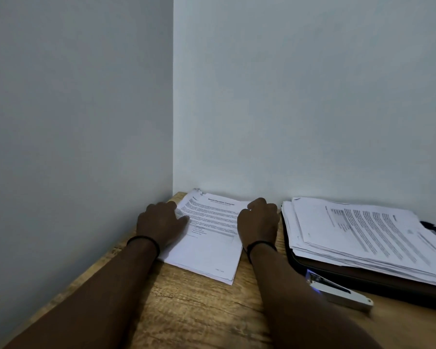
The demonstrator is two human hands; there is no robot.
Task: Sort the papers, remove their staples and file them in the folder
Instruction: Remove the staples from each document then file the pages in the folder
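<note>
Both bare forearms reach forward from the bottom of the view, roughly parallel and well apart. A thin dark band circles each wrist. The left hand (161, 221) lies palm down, fingers spread flat and pointing away to the right. The right hand (258, 222) shows its back, knuckles raised and fingers curled under; whether they pinch anything cannot be told.

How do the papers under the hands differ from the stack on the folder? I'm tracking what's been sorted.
The papers under the hands are a thin set lying straight on the wooden table; the stack on the folder is thick and unevenly fanned. The left hand and right hand rest on the thin set; nothing touches the stack, which sits on the dark folder. Both are white printed sheets.
</note>
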